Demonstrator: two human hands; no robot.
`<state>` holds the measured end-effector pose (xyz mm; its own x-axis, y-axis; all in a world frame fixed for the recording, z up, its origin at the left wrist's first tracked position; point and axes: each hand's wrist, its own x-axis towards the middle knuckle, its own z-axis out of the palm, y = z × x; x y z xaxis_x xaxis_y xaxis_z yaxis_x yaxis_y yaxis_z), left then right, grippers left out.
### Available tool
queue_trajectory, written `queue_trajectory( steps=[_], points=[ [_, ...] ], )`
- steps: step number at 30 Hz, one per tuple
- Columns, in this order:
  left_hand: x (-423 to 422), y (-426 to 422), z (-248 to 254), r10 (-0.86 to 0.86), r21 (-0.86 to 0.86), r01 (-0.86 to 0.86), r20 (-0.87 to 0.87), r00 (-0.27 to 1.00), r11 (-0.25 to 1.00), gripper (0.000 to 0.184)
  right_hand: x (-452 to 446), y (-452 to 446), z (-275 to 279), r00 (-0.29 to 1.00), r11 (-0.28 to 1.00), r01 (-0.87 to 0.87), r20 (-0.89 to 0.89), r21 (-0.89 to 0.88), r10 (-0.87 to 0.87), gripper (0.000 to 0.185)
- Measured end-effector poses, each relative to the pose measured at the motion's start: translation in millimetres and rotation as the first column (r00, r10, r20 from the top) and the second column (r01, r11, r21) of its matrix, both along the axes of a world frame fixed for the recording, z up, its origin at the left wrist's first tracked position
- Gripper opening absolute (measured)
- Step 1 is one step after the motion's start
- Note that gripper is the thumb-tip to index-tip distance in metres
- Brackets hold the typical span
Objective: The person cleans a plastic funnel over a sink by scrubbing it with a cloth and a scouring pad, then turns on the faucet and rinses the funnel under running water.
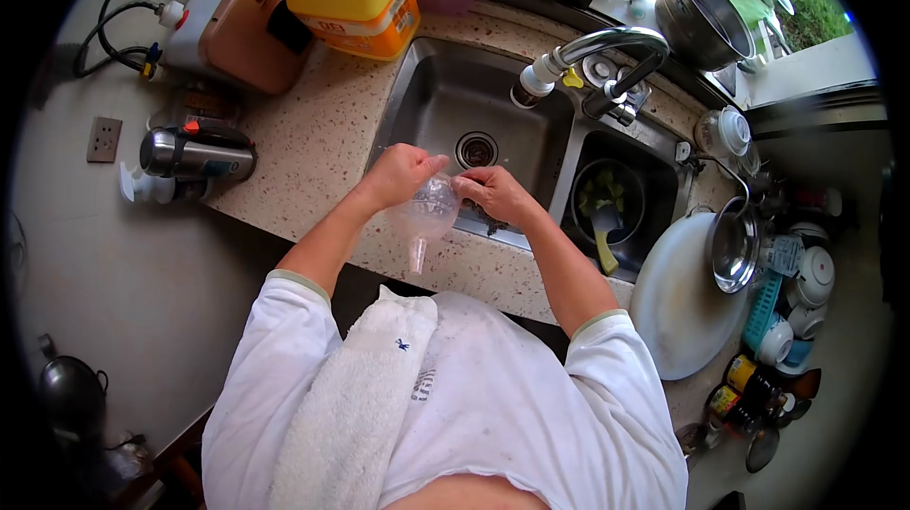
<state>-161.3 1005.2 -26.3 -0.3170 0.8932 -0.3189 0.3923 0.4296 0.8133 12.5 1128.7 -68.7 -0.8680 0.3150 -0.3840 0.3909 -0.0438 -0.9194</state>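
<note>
My left hand (406,174) is closed, its thumb and fingers pinching the upper edge of a clear, funnel-shaped plastic piece (424,214). Its narrow end points down toward my body, over the counter's front edge. On the other side of its rim, my right hand (495,193) is closed too, with the fingertips pressed at the edge. I cannot make out whether the plastic is stiff or soft. Both hands are above the near side of the large steel sink (455,64). Some dark scraps (488,221) lie below my right hand, at the sink's front.
A chrome faucet (607,41) arches over the sinks. The smaller basin holds a pot (633,190) with greens and a green-handled tool. A yellow jug (351,3) stands behind left, a steel flask (190,152) further left. A round white board (678,320) lies at right, near stacked bowls (813,278).
</note>
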Motion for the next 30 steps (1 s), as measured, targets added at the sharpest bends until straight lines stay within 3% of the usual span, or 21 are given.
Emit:
queue_trajectory(
  steps=[2,3,6,7,10,11,12,15,17,20,24,28,30],
  points=[
    [5,-7,-1,-0.034,0.014,0.036,-0.088,0.996,0.999,0.042,11,-12,4,1.0,0.999,0.005,0.005,0.042,-0.005,0.028],
    [8,-11,-3,-0.054,0.019,0.057,-0.131,0.99,0.998,0.041,14,-16,11,0.998,0.983,0.042,0.038,0.178,-0.05,0.028],
    [14,-19,-18,0.084,0.146,-0.054,-0.21,0.974,0.988,0.042,20,-18,22,0.967,0.9,0.199,0.07,0.389,-0.244,0.028],
    [13,-19,-21,0.101,0.139,-0.073,-0.206,0.973,0.988,0.043,20,-12,22,0.945,0.903,0.269,0.091,0.335,-0.315,0.028],
    [14,-18,-21,0.17,0.137,-0.143,-0.218,0.961,0.98,0.046,4,-9,9,0.875,0.789,0.479,-0.277,0.384,-0.397,0.033],
    [18,-12,-16,0.204,0.156,-0.171,-0.235,0.95,0.973,0.047,-2,-15,5,0.916,0.813,0.382,-0.296,0.439,-0.271,0.037],
    [19,-5,-12,0.238,0.18,-0.196,-0.252,0.938,0.964,0.048,-5,-29,4,0.945,0.758,0.319,-0.256,0.569,-0.205,0.037],
    [-4,-2,-9,0.45,0.254,-0.418,-0.083,0.889,0.872,0.05,12,-51,-21,0.954,0.846,0.294,-0.185,0.445,-0.234,0.033],
    [-16,-1,-7,0.419,0.243,-0.387,-0.099,0.902,0.89,0.051,31,-57,-36,0.96,0.853,0.28,-0.158,0.441,-0.233,0.03],
    [-15,-6,-11,0.324,0.159,-0.303,-0.133,0.937,0.94,0.051,18,-35,-1,0.86,0.727,0.498,-0.373,0.473,-0.347,0.026],
    [6,2,-22,0.256,0.155,-0.236,-0.124,0.959,0.959,0.05,-11,-33,26,0.884,0.681,0.348,-0.467,0.644,-0.011,0.025],
    [8,-3,-26,0.238,0.115,-0.223,-0.13,0.963,0.968,0.047,-8,-30,4,0.909,0.613,0.335,-0.417,0.715,-0.011,0.027],
    [5,-5,-37,0.233,0.114,-0.217,-0.159,0.959,0.97,0.047,-11,-34,5,0.913,0.658,0.337,-0.405,0.674,-0.052,0.027]
  ],
)
